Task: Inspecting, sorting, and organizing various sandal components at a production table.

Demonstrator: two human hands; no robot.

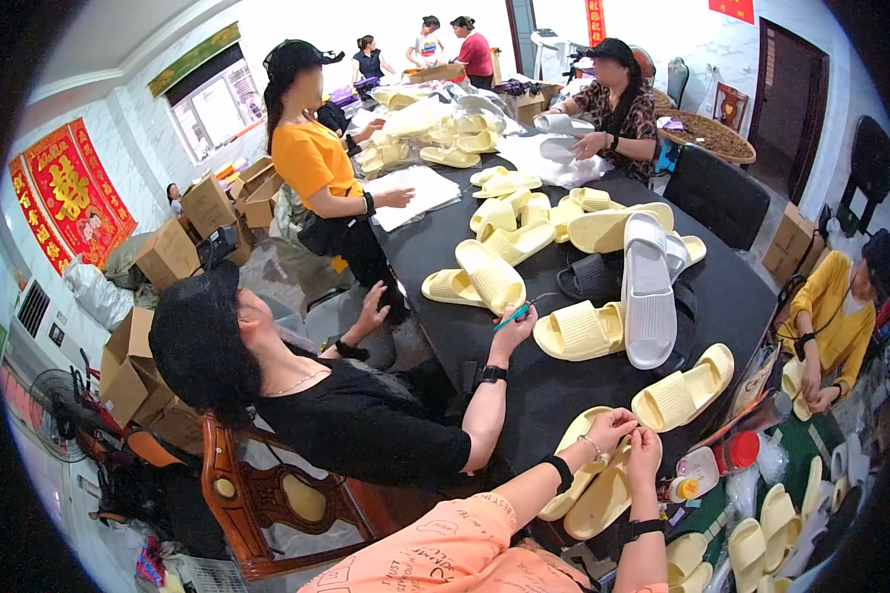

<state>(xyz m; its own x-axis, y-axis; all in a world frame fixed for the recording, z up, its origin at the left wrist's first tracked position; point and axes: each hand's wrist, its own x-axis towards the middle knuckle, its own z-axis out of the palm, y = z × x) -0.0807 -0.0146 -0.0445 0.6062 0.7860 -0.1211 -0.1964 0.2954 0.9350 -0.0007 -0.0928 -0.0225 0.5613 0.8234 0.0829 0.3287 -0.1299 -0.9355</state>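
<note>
My left hand and my right hand are close together at the near edge of the black table. Both are closed, with fingertips pinched. Whatever lies between them is too small to make out. Just below and beside them is a pair of pale yellow slippers, one slipper nearer me and partly covered by my hands and forearms. Another pale yellow slipper lies slightly beyond my fingers.
Left of me, a person in black holds a small teal tool. Grey slippers, a black slipper and several yellow slippers cover the middle. A red-lidded jar and a yellow-capped bottle stand right of my hands.
</note>
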